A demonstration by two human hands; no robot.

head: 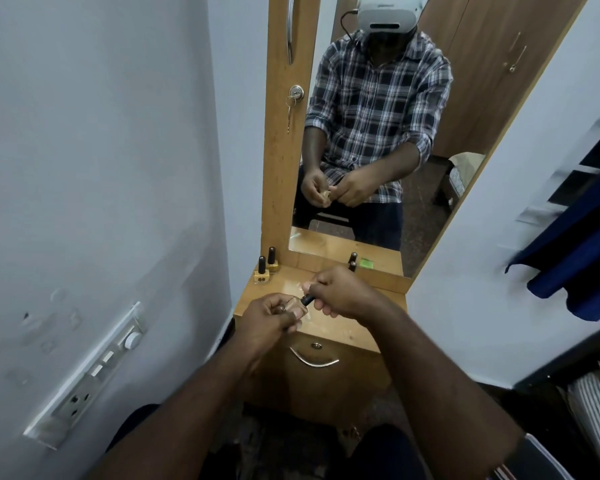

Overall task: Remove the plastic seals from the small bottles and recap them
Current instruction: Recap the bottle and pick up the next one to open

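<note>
The left hand point(269, 315) grips the body of a small clear bottle point(297, 306) above the wooden shelf point(347, 329), while the right hand point(340, 294) pinches its black cap point(307, 300) between curled fingers. The step appears to be turning the cap; whether a seal remains cannot be told. Good practice is probably to hold the glass still and upright and rotate only the cap, well apart from the two capped bottles point(266, 270) at the shelf's back left.
</note>
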